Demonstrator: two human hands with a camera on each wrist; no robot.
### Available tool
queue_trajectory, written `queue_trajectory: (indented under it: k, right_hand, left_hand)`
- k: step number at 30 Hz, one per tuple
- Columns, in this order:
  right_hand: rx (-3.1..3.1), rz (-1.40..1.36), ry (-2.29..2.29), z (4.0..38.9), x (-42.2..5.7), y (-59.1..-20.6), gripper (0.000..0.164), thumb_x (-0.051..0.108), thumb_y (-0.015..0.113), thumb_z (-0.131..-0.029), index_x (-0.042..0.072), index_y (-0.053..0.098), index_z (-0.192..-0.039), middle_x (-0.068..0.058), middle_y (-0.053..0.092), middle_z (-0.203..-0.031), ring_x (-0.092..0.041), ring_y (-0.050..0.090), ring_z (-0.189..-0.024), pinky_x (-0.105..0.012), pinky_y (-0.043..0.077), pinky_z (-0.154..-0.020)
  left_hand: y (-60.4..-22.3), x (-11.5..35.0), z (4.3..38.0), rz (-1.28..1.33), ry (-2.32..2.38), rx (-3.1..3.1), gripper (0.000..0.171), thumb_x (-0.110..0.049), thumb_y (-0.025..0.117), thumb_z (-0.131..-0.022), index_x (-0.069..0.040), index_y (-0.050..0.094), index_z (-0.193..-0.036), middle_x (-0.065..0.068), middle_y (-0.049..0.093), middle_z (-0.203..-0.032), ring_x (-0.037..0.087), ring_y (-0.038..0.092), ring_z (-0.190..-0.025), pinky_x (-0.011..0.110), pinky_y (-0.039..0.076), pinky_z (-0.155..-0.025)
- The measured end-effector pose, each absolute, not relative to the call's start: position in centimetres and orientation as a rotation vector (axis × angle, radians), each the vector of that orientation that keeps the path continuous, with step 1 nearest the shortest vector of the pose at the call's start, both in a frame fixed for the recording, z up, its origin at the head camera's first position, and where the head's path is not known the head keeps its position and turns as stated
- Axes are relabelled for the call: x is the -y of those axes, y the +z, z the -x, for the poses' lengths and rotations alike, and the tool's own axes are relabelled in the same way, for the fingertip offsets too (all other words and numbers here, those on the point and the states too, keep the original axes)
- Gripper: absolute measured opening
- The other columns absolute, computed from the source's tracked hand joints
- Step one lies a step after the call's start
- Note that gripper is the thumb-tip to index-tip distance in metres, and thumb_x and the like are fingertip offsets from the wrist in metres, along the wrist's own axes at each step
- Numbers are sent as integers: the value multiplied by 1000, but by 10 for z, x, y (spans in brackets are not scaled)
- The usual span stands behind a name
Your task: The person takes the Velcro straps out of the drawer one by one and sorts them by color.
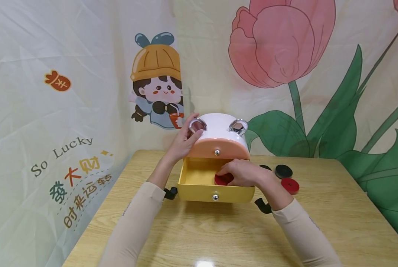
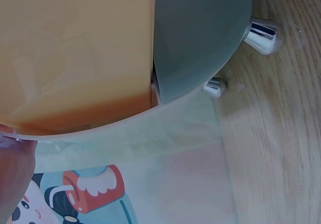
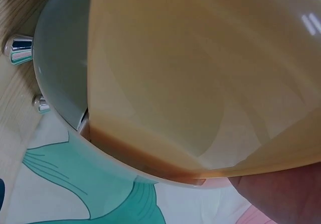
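A small rounded cabinet (image 1: pixel 220 128) with a white top and silver ring ears stands on the table. Its yellow lower drawer (image 1: pixel 199 193) is pulled out, while the orange upper drawer (image 1: pixel 212 146) sits closed above. My left hand (image 1: pixel 182 142) grips the cabinet's upper left side around the left ring ear (image 1: pixel 198 125). Reaching into the yellow drawer's right half, my right hand (image 1: pixel 244 172) holds a red disc (image 1: pixel 223 180) between thumb and fingers. Both wrist views look at the drawer's underside (image 2: pixel 75 48) and the silver feet (image 3: pixel 20 49); the discs are hidden there.
To the cabinet's right lie another red disc (image 1: pixel 290 186) and a black disc (image 1: pixel 283 171), with a second black one (image 1: pixel 265 167) partly behind my right arm. A printed cloth (image 1: pixel 205 66) hangs behind the wooden table (image 1: pixel 199 230). Black wrist-mounted parts (image 1: pixel 263 205) jut out beside the drawer.
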State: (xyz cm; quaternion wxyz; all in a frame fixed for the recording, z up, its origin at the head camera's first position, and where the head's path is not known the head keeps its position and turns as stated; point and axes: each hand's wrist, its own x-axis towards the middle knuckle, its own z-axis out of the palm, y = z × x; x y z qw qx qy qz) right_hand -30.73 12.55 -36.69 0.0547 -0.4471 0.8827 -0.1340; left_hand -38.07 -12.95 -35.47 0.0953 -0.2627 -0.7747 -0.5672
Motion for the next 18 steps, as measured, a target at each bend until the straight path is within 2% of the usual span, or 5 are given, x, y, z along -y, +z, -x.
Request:
queue_trajectory:
  k: [4, 10, 16, 18]
  right_hand:
    - [-2679, 1369, -355, 307, -125, -367, 32, 23, 81, -92, 17, 75, -123, 6, 73, -111, -15, 62, -97, -27, 54, -88]
    - [-2675, 1319, -393, 307, -128, -365, 42, 30, 76, -96, 16, 71, -134, 5, 73, -121, -12, 60, -102, -29, 54, -92]
    - [-2655, 1309, -512, 303, -133, -355, 46, 36, 71, -99, 17, 67, -141, 5, 71, -134, -12, 63, -114, -36, 53, -103]
    - [-2660, 1316, -546, 301, -135, -352, 47, 37, 71, -99, 17, 67, -141, 4, 70, -134, -13, 62, -116, -37, 53, -103]
  left_hand:
    - [-355, 129, 380, 779, -1683, 2299, 58, -24, 58, -108, -35, 33, -159, 8, 36, -163, 33, 50, -138, 48, 36, -122]
    - [-361, 130, 388, 771, -1674, 2316, 60, -26, 59, -107, -37, 32, -159, 10, 38, -161, 33, 50, -138, 48, 37, -122]
    - [-369, 134, 399, 798, -1667, 2285, 59, -32, 61, -106, -42, 33, -157, 2, 37, -163, 30, 52, -138, 47, 37, -122]
    - [-370, 135, 400, 810, -1662, 2279, 59, -35, 61, -105, -44, 34, -157, 2, 37, -163, 30, 52, -137, 47, 37, -122]
